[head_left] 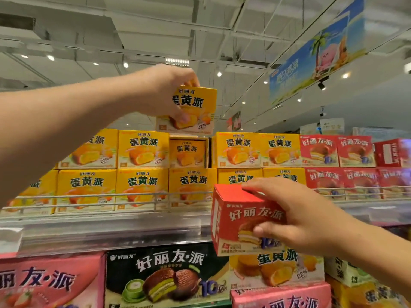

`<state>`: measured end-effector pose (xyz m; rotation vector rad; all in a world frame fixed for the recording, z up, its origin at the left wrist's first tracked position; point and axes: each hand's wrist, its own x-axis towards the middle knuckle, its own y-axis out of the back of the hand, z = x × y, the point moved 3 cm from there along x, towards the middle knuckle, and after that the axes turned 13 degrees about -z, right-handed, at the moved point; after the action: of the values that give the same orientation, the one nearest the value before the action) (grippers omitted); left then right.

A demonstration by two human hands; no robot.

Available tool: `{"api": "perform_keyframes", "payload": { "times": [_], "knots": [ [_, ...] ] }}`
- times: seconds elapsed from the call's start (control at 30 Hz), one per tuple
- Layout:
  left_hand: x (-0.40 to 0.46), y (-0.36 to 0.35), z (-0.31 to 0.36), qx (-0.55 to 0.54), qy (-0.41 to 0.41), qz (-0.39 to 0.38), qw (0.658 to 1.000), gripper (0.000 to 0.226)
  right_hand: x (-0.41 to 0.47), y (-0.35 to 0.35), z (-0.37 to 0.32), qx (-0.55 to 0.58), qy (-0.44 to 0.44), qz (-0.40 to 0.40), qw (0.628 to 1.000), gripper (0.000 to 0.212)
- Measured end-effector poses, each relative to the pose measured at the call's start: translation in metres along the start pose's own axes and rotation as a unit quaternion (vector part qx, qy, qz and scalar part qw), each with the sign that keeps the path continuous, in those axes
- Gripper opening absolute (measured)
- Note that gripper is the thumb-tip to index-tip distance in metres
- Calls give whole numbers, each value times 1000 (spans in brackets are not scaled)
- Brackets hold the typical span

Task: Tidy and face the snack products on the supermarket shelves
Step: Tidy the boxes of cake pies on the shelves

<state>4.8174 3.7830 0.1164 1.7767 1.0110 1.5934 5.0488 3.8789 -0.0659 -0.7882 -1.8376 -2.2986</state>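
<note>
I am holding a yellow box (189,107) up in my left hand (169,90), fingers curled over its top edge and thumb pressing on its printed front, so it is hanging upright with its face toward me, above the top row of yellow boxes (142,150) on the upper shelf (100,227). Directly below it a gap (189,138) is showing in that front row, with another yellow box (186,152) sitting set back in it, farther in than its neighbours on the left and right. That is the relation I am judging the next move by: the slot is lying straight down and a little away from my left hand, and the box is already facing the right way, so it probably needs lowering and no turning. My right hand (295,216) is gripping a red box (246,221), fingers over its top and thumb on its front, held nearer to me and lower, in front of the shelf edge. The red boxes (338,152) are standing in the far right part of the same shelf, up and to the right of that hand, so my right hand is the nearer one for them.
</note>
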Motion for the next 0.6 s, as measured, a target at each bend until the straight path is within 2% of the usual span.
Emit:
{"api": "perform_keyframes", "payload": {
  "times": [0.27, 0.6],
  "knots": [
    [32, -27, 6, 43, -1, -58, 997, 71, -10, -7, 23, 28, -20, -11, 999, 70],
    [40, -51, -15, 41, 35, -81, 995, 71, -1, -19, 31, 31, -7, -13, 999, 66]
  ]
}}
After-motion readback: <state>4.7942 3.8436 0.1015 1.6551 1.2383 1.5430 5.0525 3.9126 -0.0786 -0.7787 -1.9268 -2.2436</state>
